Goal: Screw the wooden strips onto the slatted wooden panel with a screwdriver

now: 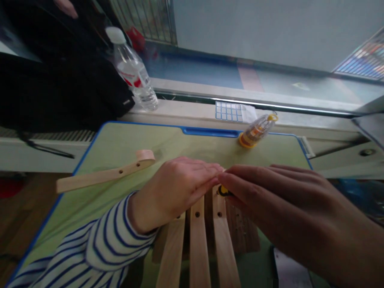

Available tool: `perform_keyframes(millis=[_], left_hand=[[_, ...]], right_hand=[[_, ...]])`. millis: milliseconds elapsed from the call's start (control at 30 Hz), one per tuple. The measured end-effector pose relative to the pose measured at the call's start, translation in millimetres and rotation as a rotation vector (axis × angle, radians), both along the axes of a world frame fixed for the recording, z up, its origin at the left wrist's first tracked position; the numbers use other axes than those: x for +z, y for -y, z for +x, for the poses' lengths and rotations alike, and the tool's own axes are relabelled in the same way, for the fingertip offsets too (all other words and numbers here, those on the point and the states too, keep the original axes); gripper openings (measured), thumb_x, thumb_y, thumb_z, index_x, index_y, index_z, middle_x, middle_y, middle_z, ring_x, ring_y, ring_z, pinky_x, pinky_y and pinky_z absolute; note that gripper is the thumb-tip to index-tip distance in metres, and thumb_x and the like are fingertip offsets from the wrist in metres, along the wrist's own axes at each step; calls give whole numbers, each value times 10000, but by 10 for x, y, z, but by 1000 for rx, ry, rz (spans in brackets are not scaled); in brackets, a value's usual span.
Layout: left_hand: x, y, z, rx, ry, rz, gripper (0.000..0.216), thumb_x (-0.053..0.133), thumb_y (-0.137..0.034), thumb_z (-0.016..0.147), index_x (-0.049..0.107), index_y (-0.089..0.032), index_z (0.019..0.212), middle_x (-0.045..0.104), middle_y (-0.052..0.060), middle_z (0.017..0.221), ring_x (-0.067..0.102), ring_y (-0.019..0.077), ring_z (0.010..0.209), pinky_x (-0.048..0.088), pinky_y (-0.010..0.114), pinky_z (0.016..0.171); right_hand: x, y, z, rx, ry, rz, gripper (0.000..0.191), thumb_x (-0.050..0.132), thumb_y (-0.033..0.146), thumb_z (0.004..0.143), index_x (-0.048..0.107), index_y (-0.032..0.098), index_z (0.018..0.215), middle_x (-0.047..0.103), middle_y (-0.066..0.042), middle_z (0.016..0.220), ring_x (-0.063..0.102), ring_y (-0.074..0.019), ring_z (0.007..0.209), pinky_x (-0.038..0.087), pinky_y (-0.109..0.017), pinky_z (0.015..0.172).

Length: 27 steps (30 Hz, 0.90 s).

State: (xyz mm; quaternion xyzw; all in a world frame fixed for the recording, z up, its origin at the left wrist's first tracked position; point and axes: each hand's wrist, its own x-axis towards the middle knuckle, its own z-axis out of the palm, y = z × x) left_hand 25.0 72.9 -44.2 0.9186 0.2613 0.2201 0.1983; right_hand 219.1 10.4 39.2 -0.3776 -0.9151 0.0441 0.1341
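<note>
My left hand [174,188], in a blue-and-white striped sleeve, lies palm down on the far ends of several pale wooden slats [198,244] with drilled holes. Its fingers are together and stretched toward the right. My right hand [270,196] reaches in from the right, fingers extended and meeting the left fingertips above the slats. Under its fingertips a small yellow-and-black object [222,191] peeks out; I cannot tell whether the fingers grip it. A separate curved wooden piece [105,174] with holes lies loose on the green desk surface [126,144] to the left.
A clear screwdriver-bit case with a yellow cap [256,131] lies at the desk's far edge. A plastic water bottle [133,70] and a dark bag [60,80] stand on the ledge at the back left. Blue grid stickers [229,111] lie on the ledge.
</note>
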Motion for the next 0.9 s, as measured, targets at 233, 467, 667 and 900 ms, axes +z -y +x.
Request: perform_keyframes(millis=[233,467,667,900], left_hand=[[3,-4,-9,-14,-3,6,277,384,-284,937,621,-208,1059,684,9,1054,632,135,972,494,261,844],[-5,-4,-16,-14,-7,-23,278,385,-284,935,610,-215,1081,678,10,1067,623,139,996,485,266,877],[-10,-4,-19,-28,7,10,263,392,-271,937,596,-198,1086,674,6,1069,624,133,987,487,267,863],[0,0,-17,-23,-13,5,265,394,-275,935,599,-209,1088,665,2,1097,616,141,1008,482,257,856]], right_hand=[[1,-12,-5,6,-3,-7,366,309,203,924,584,134,1157,670,-118,1036,658,-208,763,581,-348,645],[-6,-21,-26,4,-35,1,359,337,222,921,563,194,1199,673,-95,1019,664,-214,797,577,-332,669],[-19,-16,-32,10,-22,-4,353,337,234,923,556,145,1185,651,-119,1081,659,-222,822,575,-338,681],[-22,-15,-22,11,1,-16,337,348,224,924,572,135,1158,650,-121,1078,654,-216,826,569,-340,695]])
